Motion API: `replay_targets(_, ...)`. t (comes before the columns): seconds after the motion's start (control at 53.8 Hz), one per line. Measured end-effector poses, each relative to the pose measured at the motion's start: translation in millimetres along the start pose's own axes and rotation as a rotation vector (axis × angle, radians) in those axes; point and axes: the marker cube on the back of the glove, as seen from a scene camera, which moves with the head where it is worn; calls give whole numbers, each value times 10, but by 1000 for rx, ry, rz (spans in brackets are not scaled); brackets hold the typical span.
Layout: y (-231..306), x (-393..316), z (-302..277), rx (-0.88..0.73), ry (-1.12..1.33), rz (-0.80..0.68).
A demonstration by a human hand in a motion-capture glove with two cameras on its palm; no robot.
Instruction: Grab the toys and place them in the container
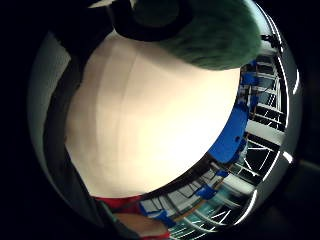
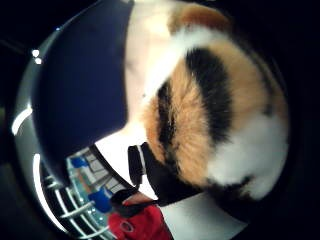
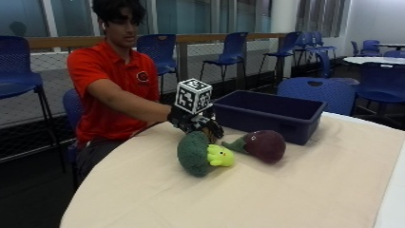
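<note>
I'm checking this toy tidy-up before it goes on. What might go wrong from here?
The gloved hand sits right above the green plush toy, with the purple plush toy close beside it; reaching down may nudge either one. The orange, black and white plush fills the thumb-side palm view; whether it is held is unclear, so it might drop short of the blue bin.

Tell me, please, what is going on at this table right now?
A person in a red shirt is clearing plush toys into the dark blue container on the table. The gloved right hand is low over the table behind the green broccoli plush, and the thumb-side palm view is filled by an orange, black and white striped plush, so it is close to that palm; whether the hand has a grip on it cannot be seen. The purple eggplant plush lies beside the container.
</note>
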Motion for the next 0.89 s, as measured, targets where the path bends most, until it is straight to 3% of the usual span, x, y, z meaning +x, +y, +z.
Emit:
replay_targets(0.241,10,-46,-21,-71,-4,25)
replay_targets(0.576,116,-144,-194,80,-33,8)
replay_targets(0.892,187,42,-1157,192,-113,43)
